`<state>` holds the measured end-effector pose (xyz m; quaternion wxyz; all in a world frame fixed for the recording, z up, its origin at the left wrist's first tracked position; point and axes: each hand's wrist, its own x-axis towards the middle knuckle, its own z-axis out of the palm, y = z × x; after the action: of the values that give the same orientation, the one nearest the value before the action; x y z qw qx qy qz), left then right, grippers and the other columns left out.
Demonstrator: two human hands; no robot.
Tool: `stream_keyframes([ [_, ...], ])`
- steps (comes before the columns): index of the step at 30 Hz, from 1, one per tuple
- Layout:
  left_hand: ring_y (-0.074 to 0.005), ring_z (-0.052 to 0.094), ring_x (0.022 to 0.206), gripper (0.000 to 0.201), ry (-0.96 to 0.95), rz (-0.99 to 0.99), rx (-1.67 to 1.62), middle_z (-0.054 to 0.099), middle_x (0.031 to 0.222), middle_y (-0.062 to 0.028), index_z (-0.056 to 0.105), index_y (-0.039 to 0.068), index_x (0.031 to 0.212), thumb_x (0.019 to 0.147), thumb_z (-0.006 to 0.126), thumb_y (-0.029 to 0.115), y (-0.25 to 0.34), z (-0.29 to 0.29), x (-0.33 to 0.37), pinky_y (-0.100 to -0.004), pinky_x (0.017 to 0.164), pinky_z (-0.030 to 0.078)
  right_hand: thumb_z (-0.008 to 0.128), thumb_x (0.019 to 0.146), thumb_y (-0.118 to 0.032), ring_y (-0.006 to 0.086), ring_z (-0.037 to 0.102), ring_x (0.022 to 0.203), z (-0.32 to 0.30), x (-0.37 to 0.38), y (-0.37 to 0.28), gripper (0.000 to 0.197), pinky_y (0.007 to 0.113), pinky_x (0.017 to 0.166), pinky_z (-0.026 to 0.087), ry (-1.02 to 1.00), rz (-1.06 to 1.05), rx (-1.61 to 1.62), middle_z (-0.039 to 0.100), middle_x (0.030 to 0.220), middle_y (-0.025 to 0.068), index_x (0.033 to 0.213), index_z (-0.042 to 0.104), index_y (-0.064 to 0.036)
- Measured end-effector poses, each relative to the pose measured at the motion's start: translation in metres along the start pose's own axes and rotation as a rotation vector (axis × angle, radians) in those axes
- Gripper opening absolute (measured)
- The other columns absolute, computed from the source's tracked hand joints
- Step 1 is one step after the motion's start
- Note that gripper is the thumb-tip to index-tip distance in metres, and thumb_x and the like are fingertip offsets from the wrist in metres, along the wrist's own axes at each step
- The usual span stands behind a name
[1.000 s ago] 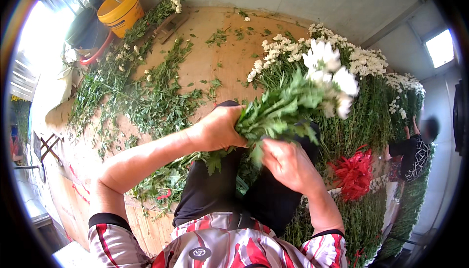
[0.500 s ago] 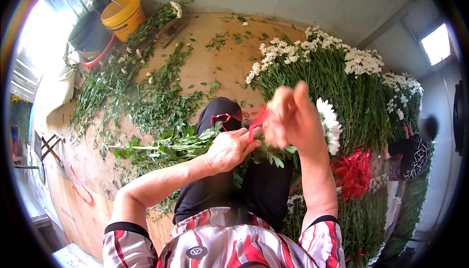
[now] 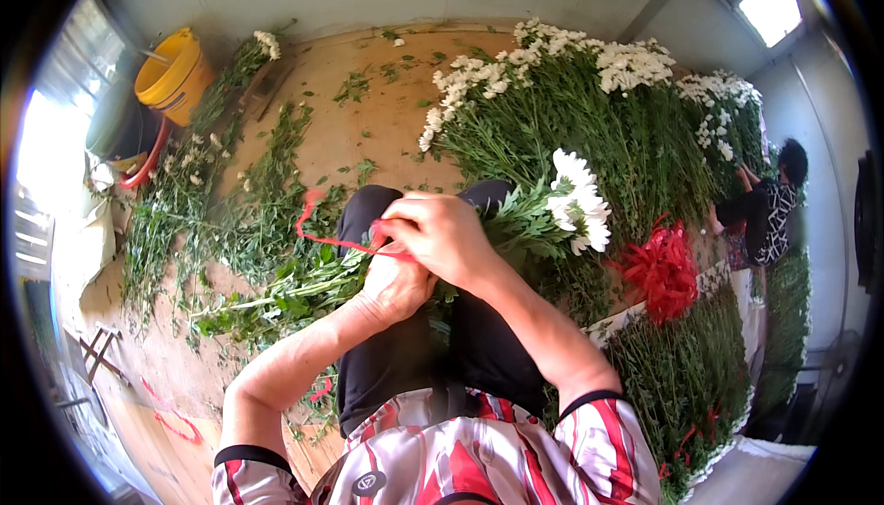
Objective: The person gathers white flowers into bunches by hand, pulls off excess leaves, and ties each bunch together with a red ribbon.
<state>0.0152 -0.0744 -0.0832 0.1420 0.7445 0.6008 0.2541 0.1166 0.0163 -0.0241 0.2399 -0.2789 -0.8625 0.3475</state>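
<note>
Across my lap lies a bunch of white chrysanthemums (image 3: 527, 217), blooms to the right and leafy stems to the left. My left hand (image 3: 398, 286) is closed around the stems at the middle of the bunch. Over it, my right hand (image 3: 440, 236) has its fingers bent and pinched on a red ribbon (image 3: 333, 243). One loose end of the ribbon trails left above the stems. Where the ribbon passes between my hands is hidden by the fingers.
Many white chrysanthemums (image 3: 571, 127) lie in a heap at the far right. A red ribbon pile (image 3: 665, 275) sits right of my knees. Cut greenery (image 3: 249, 201) litters the floor at left, near a yellow bucket (image 3: 175, 81). Another person (image 3: 773, 201) sits at the far right.
My right hand has come down and left from above the bunch onto my left hand, drawing the red ribbon leftward. The whole view has shifted slightly.
</note>
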Motion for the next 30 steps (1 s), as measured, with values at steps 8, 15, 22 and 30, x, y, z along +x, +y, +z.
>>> stream_keyframes([
  [8,-0.0195,0.065,0.088,0.040,0.334,-0.320,-1.329,0.068,0.093,-0.0108,0.061,-0.002,0.089,0.106,0.044,0.030,0.011,-0.019,-0.002,-0.0331,0.083,0.052,0.064,0.097,-0.013,0.0091,0.058,0.077,-0.035,-0.038,0.019,0.015,0.026,0.076,0.050,-0.025,0.140,1.032,0.066,0.087,0.0032,0.096,0.068,0.0010],
  [15,-0.0103,0.057,0.088,0.038,-0.021,-0.273,-1.292,0.061,0.094,-0.0026,0.062,0.003,0.095,0.107,0.044,0.034,-0.005,-0.028,0.017,-0.0276,0.083,0.048,0.062,0.097,-0.019,0.0155,0.056,0.085,-0.035,-0.039,0.037,0.018,0.030,0.079,0.046,-0.014,-0.029,1.278,0.063,0.085,0.0051,0.090,0.067,-0.0038],
  [22,-0.0071,0.051,0.076,0.038,-0.118,-0.515,-1.560,0.059,0.084,0.0004,0.064,0.003,0.089,0.104,0.051,0.036,-0.024,-0.035,0.024,-0.0248,0.070,0.041,0.078,0.078,-0.002,0.0200,0.063,0.091,-0.028,-0.030,0.013,0.046,0.033,0.082,0.052,0.013,-0.076,0.301,0.057,0.107,0.0109,0.114,0.050,-0.0003],
  [30,-0.0120,0.062,0.095,0.009,-0.247,-0.333,-1.312,0.069,0.093,-0.0036,0.071,0.001,0.091,0.082,0.074,0.001,-0.046,-0.046,0.019,-0.0276,0.083,0.051,0.062,0.084,0.005,0.0266,0.063,0.100,-0.028,-0.025,0.026,0.013,0.036,0.083,0.055,-0.030,0.007,0.461,0.056,0.120,0.0157,0.086,0.050,0.0015],
])
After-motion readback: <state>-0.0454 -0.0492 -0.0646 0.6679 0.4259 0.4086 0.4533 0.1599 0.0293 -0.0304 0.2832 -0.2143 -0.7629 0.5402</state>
